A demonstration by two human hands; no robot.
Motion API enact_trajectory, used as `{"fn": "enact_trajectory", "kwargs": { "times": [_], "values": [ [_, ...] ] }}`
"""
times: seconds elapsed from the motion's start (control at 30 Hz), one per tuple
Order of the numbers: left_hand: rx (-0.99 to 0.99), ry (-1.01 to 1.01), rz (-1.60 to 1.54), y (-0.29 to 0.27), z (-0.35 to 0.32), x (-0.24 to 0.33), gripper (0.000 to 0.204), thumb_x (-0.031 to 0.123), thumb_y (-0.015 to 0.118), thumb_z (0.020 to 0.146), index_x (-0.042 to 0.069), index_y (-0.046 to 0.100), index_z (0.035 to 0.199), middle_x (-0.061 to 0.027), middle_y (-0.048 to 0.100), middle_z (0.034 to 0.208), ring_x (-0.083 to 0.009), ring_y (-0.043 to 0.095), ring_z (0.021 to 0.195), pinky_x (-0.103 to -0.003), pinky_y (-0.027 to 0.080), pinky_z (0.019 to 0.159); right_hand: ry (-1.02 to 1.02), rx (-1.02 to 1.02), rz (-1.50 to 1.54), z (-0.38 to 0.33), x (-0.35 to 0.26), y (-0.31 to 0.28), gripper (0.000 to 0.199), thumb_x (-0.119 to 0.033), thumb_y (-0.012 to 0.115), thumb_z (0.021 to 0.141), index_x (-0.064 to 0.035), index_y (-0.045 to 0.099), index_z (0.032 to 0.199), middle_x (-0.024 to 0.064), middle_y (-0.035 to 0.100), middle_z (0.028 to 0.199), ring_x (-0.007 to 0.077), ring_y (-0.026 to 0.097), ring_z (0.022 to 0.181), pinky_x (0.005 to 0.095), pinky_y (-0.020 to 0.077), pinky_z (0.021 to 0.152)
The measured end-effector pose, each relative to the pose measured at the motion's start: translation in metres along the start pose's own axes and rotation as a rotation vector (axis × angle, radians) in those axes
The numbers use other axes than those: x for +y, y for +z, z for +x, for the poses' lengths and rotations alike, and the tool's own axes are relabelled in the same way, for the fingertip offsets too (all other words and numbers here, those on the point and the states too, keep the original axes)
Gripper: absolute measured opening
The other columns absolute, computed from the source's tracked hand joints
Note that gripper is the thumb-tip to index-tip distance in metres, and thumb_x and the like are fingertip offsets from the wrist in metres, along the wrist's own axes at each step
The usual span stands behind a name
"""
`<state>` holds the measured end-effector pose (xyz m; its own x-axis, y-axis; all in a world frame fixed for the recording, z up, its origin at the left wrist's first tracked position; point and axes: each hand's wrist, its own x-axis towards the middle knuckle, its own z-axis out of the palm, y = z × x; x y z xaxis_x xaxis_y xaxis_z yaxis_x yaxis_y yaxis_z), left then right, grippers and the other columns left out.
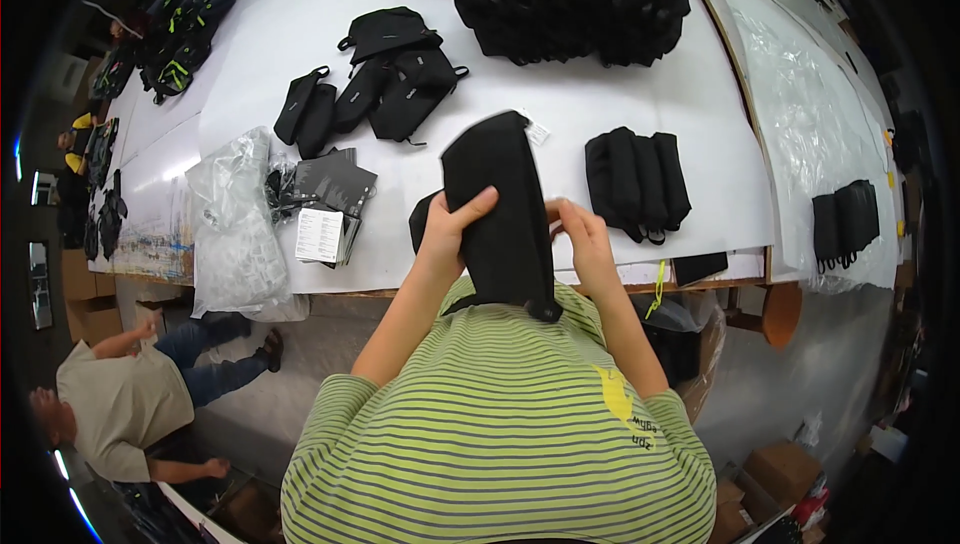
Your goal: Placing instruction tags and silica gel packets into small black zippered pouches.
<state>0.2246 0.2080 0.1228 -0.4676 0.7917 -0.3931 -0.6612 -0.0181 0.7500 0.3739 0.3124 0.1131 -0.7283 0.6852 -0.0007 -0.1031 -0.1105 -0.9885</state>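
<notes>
A black fabric pouch [495,214] stands upright against my body at the table's near edge. My left hand [450,234] grips it from the left, thumb across its front face. At its right edge, my right hand [583,244] has thumb and fingertips pressed together; whatever they pinch is too small to make out. A small white tag [538,132] shows by the pouch's top right corner. Part of another black item [422,219] peeks out behind my left hand. To the right, several black pouches [640,184] lie side by side on the white table.
A large heap of black pouches [570,4] fills the far side, with a smaller group [400,74] nearer. On the left are clear plastic bags [235,224] and stacked printed cards [330,204]. More pouches [846,224] lie far right. A person [130,404] is on the left.
</notes>
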Motion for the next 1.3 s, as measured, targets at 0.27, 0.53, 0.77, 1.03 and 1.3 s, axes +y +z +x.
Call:
{"fn": "enact_trajectory", "kwargs": {
  "times": [0.27, 0.53, 0.77, 1.03, 1.3],
  "values": [
    [-0.069, -0.080, 0.104, 0.023, -0.017, 0.005, 0.035, 0.015, 0.072, 0.076, -0.004, 0.058, 0.101, -0.0101, 0.065, 0.087, -0.0150, 0.064, 0.072, -0.026, 0.053, 0.065, -0.305, 0.380, -0.102, 0.031, -0.022, 0.005, 0.017, -0.009, 0.067, 0.082, -0.0001, 0.064, 0.095, 0.0019, 0.062, 0.082, 0.0071, 0.054, 0.067, 0.0197, 0.0417, 0.063],
    [0.055, -0.070, -0.075, 0.012, 0.001, 0.006, 0.030, 0.019, 0.069, 0.078, -0.002, 0.060, 0.097, -0.0097, 0.065, 0.085, -0.0172, 0.064, 0.070, -0.027, 0.053, 0.065, -0.345, 0.097, -0.391, 0.005, -0.041, 0.010, 0.011, -0.005, 0.073, 0.070, -0.0050, 0.067, 0.080, 0.0017, 0.057, 0.071, 0.0094, 0.051, 0.059, 0.0221, 0.0378, 0.052],
    [0.100, -0.160, -0.292, -0.007, 0.017, 0.018, 0.023, 0.017, 0.062, 0.084, -0.003, 0.061, 0.096, -0.0113, 0.066, 0.084, -0.0186, 0.066, 0.069, -0.029, 0.055, 0.064, -0.205, -0.152, -0.349, -0.016, -0.046, 0.011, 0.009, -0.009, 0.071, 0.072, -0.0044, 0.067, 0.079, 0.0016, 0.055, 0.068, 0.0125, 0.046, 0.063, 0.0241, 0.0356, 0.054],
    [0.204, 0.032, -0.222, -0.013, 0.021, 0.012, 0.029, 0.016, 0.061, 0.084, -0.003, 0.057, 0.106, -0.0122, 0.064, 0.100, -0.0194, 0.063, 0.090, -0.032, 0.052, 0.079, -0.433, 0.036, -0.725, -0.009, -0.055, 0.003, 0.037, -0.016, 0.070, 0.073, -0.0133, 0.060, 0.109, 0.0084, 0.050, 0.112, 0.0263, 0.047, 0.103, 0.0339, 0.0358, 0.089],
    [-0.060, -0.171, -0.341, -0.010, -0.006, -0.003, 0.037, 0.028, 0.057, 0.090, 0.004, 0.052, 0.117, -0.0090, 0.059, 0.110, -0.0159, 0.058, 0.097, -0.034, 0.044, 0.088, -0.466, -0.113, -0.848, -0.006, -0.055, -0.001, 0.055, 0.005, 0.069, 0.061, -0.0107, 0.059, 0.113, 0.0054, 0.062, 0.093, 0.0226, 0.059, 0.084, 0.0307, 0.0443, 0.077]
  ]
}}
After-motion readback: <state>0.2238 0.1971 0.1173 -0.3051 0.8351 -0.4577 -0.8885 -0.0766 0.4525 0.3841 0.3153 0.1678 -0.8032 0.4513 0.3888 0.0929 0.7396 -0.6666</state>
